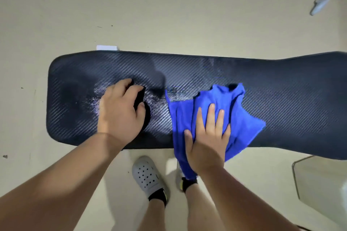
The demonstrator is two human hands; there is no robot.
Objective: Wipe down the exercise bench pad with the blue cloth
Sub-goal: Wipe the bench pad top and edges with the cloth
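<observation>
A long black bench pad (pixel 281 103) with a woven carbon-fibre pattern lies across the view, left to right. A crumpled blue cloth (pixel 242 118) rests on its middle and hangs over the near edge. My right hand (pixel 208 137) presses flat on the cloth, fingers spread and pointing away from me. My left hand (pixel 120 110) rests on the bare pad to the left of the cloth, fingers bent and apart, holding nothing. A dull pale patch shows on the pad around my left hand.
Beige floor surrounds the bench. My feet in grey perforated clogs (pixel 146 176) stand just below the pad's near edge. A white object (pixel 108 47) peeks out behind the pad's far edge. Two pale devices (pixel 319 5) lie on the floor at the top right. A glass-like panel (pixel 323 189) sits at the lower right.
</observation>
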